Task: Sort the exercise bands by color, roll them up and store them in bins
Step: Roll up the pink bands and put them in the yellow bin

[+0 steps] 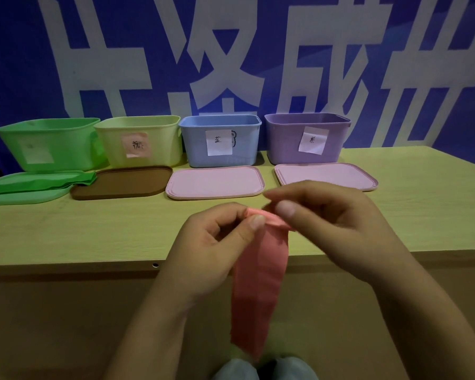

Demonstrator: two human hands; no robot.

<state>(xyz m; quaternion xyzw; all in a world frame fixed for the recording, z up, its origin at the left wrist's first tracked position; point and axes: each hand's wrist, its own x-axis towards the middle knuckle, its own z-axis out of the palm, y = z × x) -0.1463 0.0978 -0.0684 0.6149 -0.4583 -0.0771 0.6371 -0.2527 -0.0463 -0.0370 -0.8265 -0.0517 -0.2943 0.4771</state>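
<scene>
A pink exercise band (258,281) hangs down in front of the table edge, its top end folded into a small roll. My left hand (217,242) pinches the left side of that roll between thumb and fingers. My right hand (327,223) pinches the right side of it. At the back of the table stand a green bin (47,144), a yellow-green bin (140,141) with a pink label, a blue bin (220,141) and a purple bin (307,138). A green band (47,183) lies folded on the green lid.
In front of the bins lie a green lid (17,197), a brown lid (121,183) and two pink lids (215,182) (327,175). The wooden table (66,229) has its front edge just below my hands. A blue banner hangs behind.
</scene>
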